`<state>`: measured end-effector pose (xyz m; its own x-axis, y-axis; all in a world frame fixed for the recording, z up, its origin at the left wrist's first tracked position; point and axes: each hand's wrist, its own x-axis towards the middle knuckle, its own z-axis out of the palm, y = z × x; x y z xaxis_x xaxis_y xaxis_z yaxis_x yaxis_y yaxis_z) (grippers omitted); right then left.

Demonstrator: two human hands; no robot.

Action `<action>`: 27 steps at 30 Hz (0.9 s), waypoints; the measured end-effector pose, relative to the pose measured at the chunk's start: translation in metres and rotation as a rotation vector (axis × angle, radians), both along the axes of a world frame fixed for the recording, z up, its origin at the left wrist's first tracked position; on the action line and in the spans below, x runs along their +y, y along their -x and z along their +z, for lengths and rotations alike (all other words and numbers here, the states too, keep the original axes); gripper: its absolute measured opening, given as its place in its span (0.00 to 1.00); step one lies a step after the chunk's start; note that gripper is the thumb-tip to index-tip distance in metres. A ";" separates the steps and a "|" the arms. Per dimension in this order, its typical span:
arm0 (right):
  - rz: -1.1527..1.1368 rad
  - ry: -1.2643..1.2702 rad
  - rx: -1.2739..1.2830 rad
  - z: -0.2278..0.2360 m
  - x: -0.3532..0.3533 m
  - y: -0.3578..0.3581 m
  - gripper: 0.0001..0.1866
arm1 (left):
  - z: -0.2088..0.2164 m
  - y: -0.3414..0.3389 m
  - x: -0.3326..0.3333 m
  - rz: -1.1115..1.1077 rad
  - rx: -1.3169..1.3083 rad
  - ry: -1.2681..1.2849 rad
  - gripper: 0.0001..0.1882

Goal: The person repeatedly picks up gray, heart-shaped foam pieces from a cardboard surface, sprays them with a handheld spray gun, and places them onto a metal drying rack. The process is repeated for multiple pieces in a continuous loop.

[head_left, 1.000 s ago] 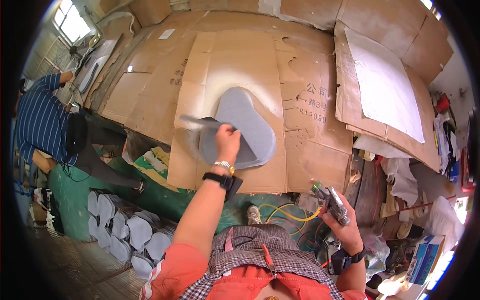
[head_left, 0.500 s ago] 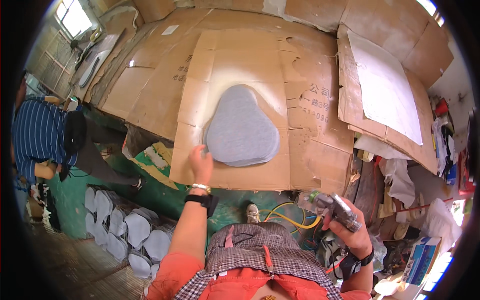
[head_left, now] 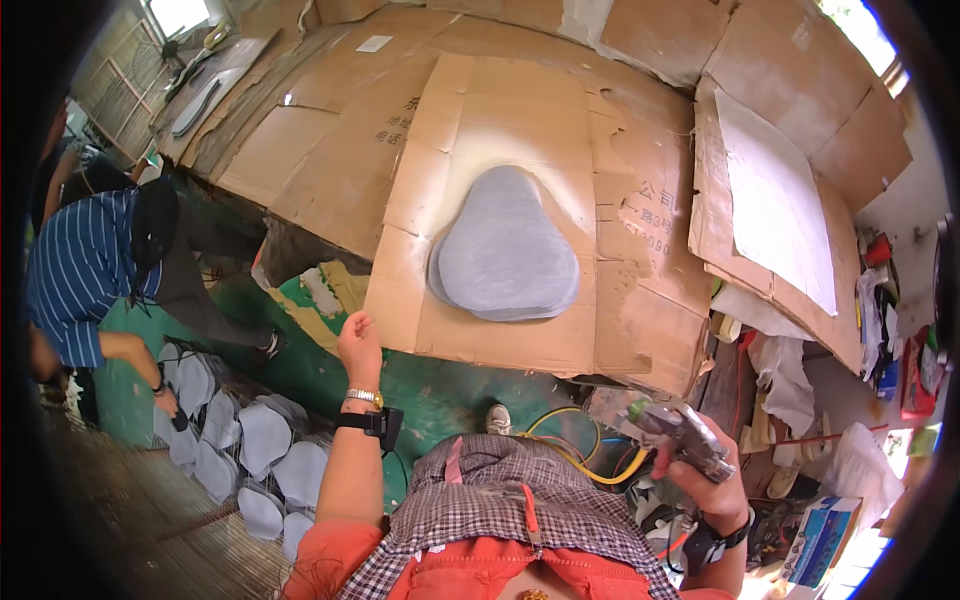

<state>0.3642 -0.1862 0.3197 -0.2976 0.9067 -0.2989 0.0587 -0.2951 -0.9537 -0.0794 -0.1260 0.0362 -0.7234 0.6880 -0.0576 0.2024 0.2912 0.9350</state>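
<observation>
A stack of grey, rounded-triangular flat pieces [head_left: 508, 250] lies on a cardboard sheet [head_left: 480, 110], with whitish overspray around its upper edges. My left hand [head_left: 360, 345] is off the sheet's near left corner, apart from the stack. Its fingers are loosely curled in, and nothing shows in them. At the lower right, my right hand [head_left: 712, 478] is wrapped round a metal spray gun [head_left: 690, 440], which points left. A yellow hose [head_left: 605, 478] runs near the gun; where it joins is hidden.
A person in a striped shirt [head_left: 85, 265] bends at the left, one hand reaching to grey pieces [head_left: 265, 440] spread on a low rack. A white sheet on cardboard [head_left: 775, 200] lies at the right. Plastic bags [head_left: 790, 385] and a blue-white box [head_left: 825, 535] crowd the right side.
My left hand has drawn back from beside the stack to off the cardboard's near left corner, its fingers curling. The person at the left has bent lower, reaching toward the rack.
</observation>
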 end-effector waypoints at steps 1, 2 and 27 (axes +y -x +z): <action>0.005 -0.010 -0.012 0.000 0.004 0.011 0.31 | -0.005 0.001 -0.001 -0.004 -0.004 -0.002 0.14; -0.017 -0.048 -0.017 -0.001 0.008 0.019 0.31 | -0.004 -0.001 -0.001 -0.013 -0.008 -0.004 0.14; -0.058 -0.095 -0.036 -0.003 0.006 0.021 0.31 | -0.015 -0.016 0.035 -0.125 0.059 -0.005 0.11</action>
<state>0.3432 -0.1802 0.3167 -0.2340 0.9469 -0.2205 0.0789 -0.2075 -0.9750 -0.0631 -0.0906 0.0213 -0.6344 0.7729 -0.0136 0.2915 0.2554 0.9218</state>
